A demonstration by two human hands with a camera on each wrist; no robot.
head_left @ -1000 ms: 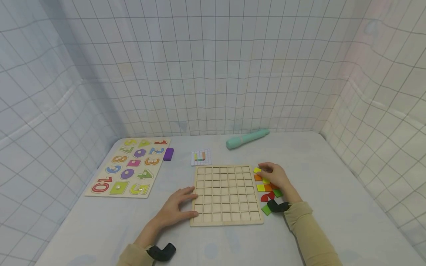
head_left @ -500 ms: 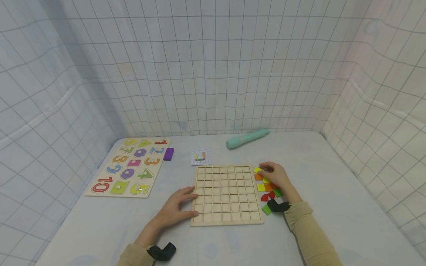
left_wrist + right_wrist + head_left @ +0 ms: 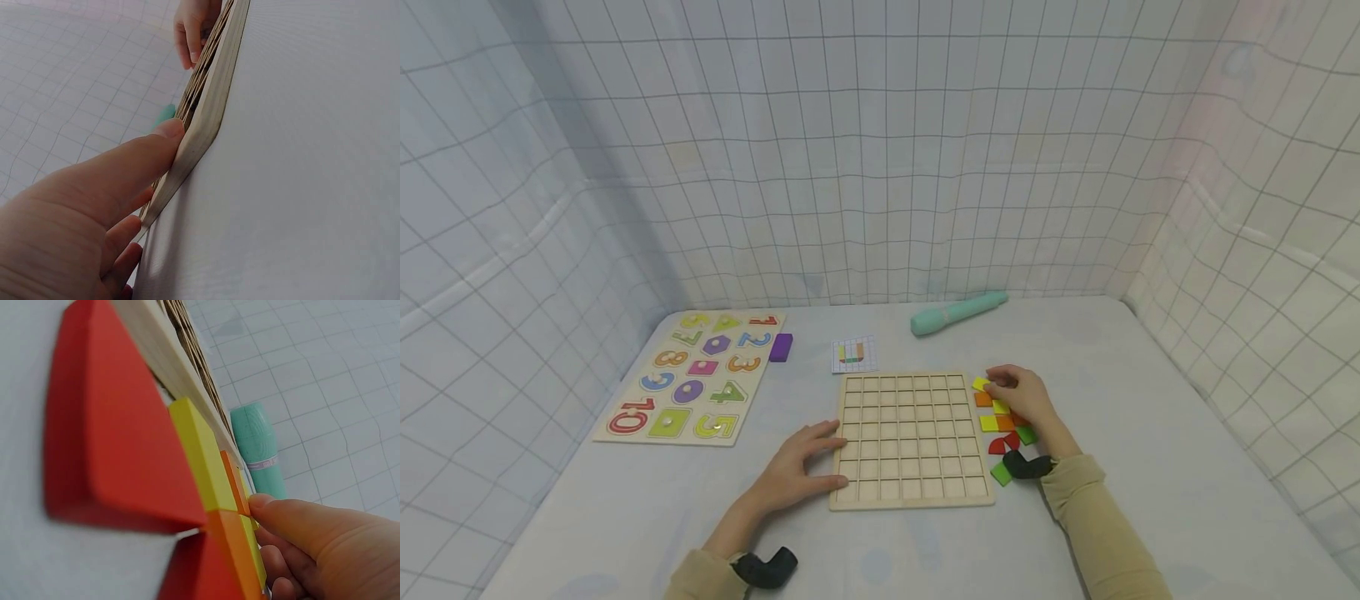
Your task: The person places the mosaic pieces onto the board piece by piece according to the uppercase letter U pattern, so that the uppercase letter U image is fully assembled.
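L grip lay loose on mid-bench grid's L edge; R grip was at tiles by its R edge, pinch unclear. No. board nr bench's L edge held nos. & shapes.

The grid board looks like matt wood, the red piece smooth.

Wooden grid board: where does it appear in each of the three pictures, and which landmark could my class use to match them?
Head: the wooden board lies flat, just below centre.
Left wrist: its edge slants from top centre down past the left hand.
Right wrist: part slants from upper left towards the centre, behind coloured tiles.
Shared landmark: the turquoise tube, only a bit showing in left wrist.
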